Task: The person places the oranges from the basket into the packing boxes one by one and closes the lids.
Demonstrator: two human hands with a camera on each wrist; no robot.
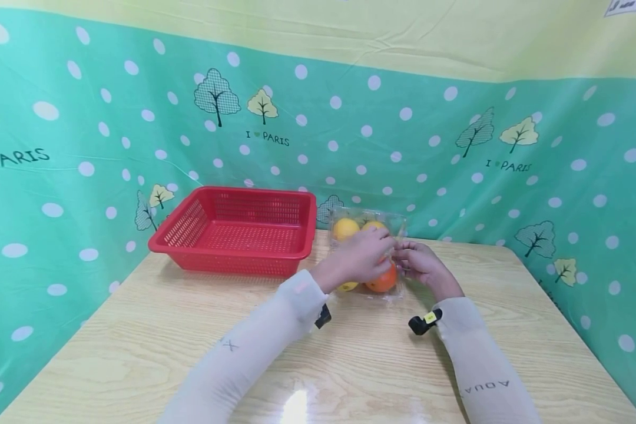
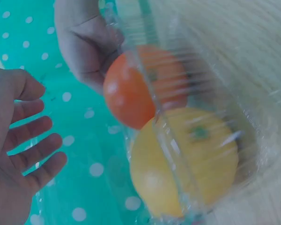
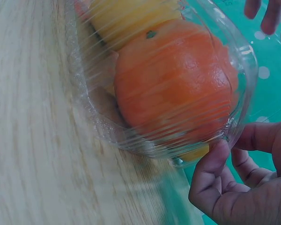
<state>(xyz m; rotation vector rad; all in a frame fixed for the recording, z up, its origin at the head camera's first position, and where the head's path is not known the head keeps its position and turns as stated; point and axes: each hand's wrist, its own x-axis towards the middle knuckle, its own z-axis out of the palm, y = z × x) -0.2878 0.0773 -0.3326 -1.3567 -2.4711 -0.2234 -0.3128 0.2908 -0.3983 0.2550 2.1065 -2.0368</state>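
Note:
A clear plastic clamshell box [image 1: 394, 222] lies on the wooden table [image 1: 350, 365], holding an orange [image 1: 384, 281] and yellow fruits [image 1: 345, 228]. My left hand [image 1: 363, 256] hovers over the box top; in the left wrist view the left hand [image 2: 23, 154] has its fingers spread and holds nothing. My right hand [image 1: 421, 265] is at the box's right edge. In the right wrist view its thumb [image 3: 210, 164] and curled fingers pinch the box rim [image 3: 234, 126] beside the orange [image 3: 173, 79]. The orange [image 2: 136, 89] and a yellow fruit [image 2: 182, 159] show blurred through the plastic.
A red slotted basket [image 1: 233, 250] stands with nothing in it at the back left of the table, just left of the box. A green polka-dot cloth [image 1: 456, 147] walls in the table at the back and both sides. Bare wood lies in front of the box.

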